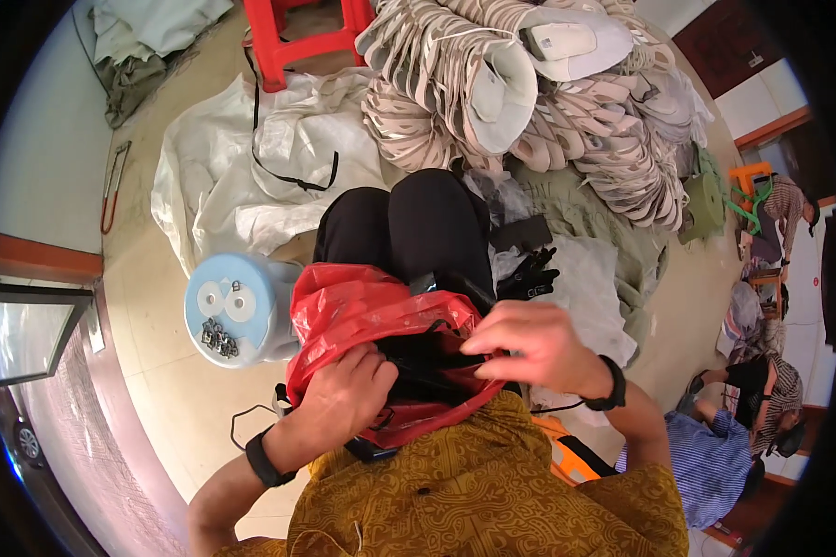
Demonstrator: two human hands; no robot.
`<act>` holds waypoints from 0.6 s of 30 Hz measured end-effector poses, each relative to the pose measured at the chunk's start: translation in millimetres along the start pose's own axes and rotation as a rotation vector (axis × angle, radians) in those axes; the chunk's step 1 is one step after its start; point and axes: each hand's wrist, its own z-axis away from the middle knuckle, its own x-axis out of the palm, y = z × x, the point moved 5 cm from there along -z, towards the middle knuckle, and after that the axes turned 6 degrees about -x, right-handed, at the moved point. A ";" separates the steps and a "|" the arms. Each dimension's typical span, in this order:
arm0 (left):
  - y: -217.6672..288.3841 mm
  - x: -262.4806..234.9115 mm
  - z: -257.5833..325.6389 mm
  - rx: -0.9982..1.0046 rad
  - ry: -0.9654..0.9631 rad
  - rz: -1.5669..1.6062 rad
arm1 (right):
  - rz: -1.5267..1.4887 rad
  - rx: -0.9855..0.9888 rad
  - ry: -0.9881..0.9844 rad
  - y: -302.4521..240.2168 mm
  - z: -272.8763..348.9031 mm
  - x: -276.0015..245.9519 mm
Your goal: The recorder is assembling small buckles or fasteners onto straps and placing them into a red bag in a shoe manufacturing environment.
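Note:
A red plastic bag (344, 302) lies open across my lap, with black material (423, 371) inside that I cannot identify. My left hand (348, 397) is closed on the near left part of the bag's rim, knuckles up. At the right side of the opening is my right hand (541, 348), thumb and fingers curled together over the dark contents. What sits between those fingertips is too small and dark to name. Black bands circle both wrists. My knees (437, 223), in black trousers, are just beyond the bag.
On my left stands a blue-and-white stool (269, 288) with small metal clips (218, 342) on top. White sheeting (251, 158), a red stool (302, 42) and stacked beige shoe uppers (455, 79) lie ahead. Black gloves (528, 276) rest by my right knee. Other people (715, 464) sit at far right.

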 end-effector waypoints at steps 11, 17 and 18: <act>-24.9 -23.5 19.5 -0.600 0.084 1.365 | -0.361 0.429 -0.246 1.3 -24.0 50.1; -20.4 -15.0 19.2 -0.507 0.058 1.832 | -0.518 0.435 -0.091 -14.0 -29.9 44.6; -18.3 -12.7 16.2 -0.526 0.019 1.805 | -0.575 0.431 -0.070 -17.2 -30.8 45.4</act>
